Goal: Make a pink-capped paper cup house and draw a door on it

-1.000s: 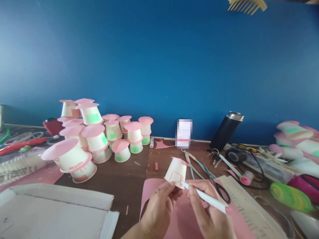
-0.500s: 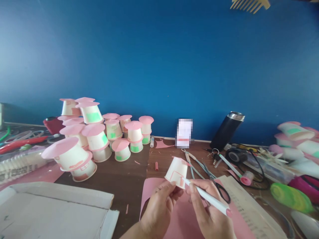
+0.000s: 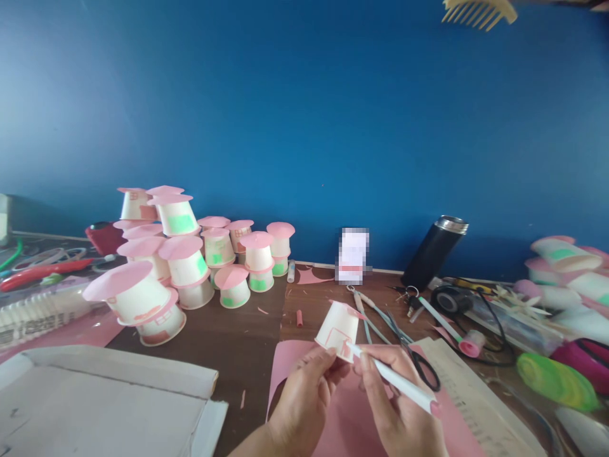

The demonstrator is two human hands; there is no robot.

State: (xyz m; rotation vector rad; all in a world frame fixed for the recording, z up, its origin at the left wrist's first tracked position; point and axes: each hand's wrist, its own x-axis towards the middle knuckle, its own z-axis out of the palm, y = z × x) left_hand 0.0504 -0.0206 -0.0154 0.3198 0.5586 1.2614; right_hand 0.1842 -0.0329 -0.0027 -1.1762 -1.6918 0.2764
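A white paper cup (image 3: 337,324) is held upside down and tilted in my left hand (image 3: 304,387), thumb near its rim. A red outline of a rectangle is drawn on its side, with part of the right end coloured in. A bit of pink paper shows at the cup's narrow end. My right hand (image 3: 399,393) grips a white marker (image 3: 404,384) with a pink end, its tip against the coloured patch. Both hands are over a sheet of pink paper (image 3: 290,358). Scissors (image 3: 425,370) lie just beyond my right hand.
Pink-topped paper cups (image 3: 185,260) stand stacked at left, behind a cardboard box lid (image 3: 118,406). A red marker cap (image 3: 299,318), pliers (image 3: 368,311) and a black bottle (image 3: 432,254) lie or stand farther back. More cups (image 3: 566,254) are heaped at right near a green marker (image 3: 440,324).
The marker tip has shifted slightly on the cup, and the red patch looks a little changed. My hands stay nearly in place; the whole view has shifted slightly.
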